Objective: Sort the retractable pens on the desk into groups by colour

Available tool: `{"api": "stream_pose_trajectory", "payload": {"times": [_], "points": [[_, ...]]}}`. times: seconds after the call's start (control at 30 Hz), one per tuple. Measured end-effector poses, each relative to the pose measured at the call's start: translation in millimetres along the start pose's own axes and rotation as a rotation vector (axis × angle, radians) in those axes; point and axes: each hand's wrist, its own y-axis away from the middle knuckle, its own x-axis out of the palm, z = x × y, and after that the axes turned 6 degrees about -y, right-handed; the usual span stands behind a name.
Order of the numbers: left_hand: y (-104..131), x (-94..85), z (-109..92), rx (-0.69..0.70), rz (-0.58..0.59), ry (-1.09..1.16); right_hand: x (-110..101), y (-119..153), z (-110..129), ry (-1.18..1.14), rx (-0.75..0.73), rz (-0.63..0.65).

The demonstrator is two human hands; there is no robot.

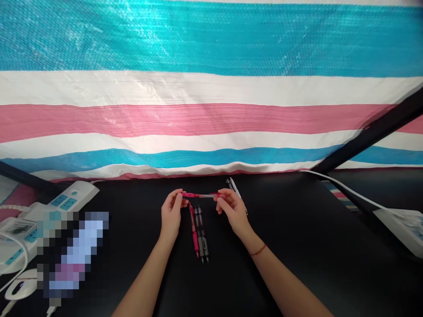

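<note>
Holding a red pen (203,195) level between them, left hand (172,210) pinches one end, right hand (234,211) the other, each curled closed. Nearer in, a second red pen (194,233) lies beside two grey pens (201,233) on the black table (132,220).

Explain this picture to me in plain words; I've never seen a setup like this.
There is no machine here: a person's bare left hand and right hand are seen from a camera worn on the head, looking forward and down. Together they hold a pink pen crosswise, one at each end. On the black table lie another pink pen and two dark pens side by side; a white pen lies by the right hand. A power strip is at the left, and a striped sheet hangs behind.
</note>
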Motion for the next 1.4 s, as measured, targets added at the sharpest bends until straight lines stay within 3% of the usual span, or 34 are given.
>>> {"api": "stream_pose_trajectory", "payload": {"times": [0.63, 0.83, 1.07, 1.4], "points": [[3, 1.8, -3, 0.025, 0.029, -0.039, 6, -1, 3, -0.012, 0.027, -0.047], [2, 1.6, -4, 0.032, 0.048, -0.034, 3, -3, 3, 0.053, 0.092, 0.024], [-2, -0.6, -2, -0.016, -0.001, 0.039, 6, 0, 8, -0.059, 0.041, -0.006], [-2, -0.5, -1, -0.008, 0.004, -0.001, 4, -3, 5, 0.019, 0.000, 0.021]]}}
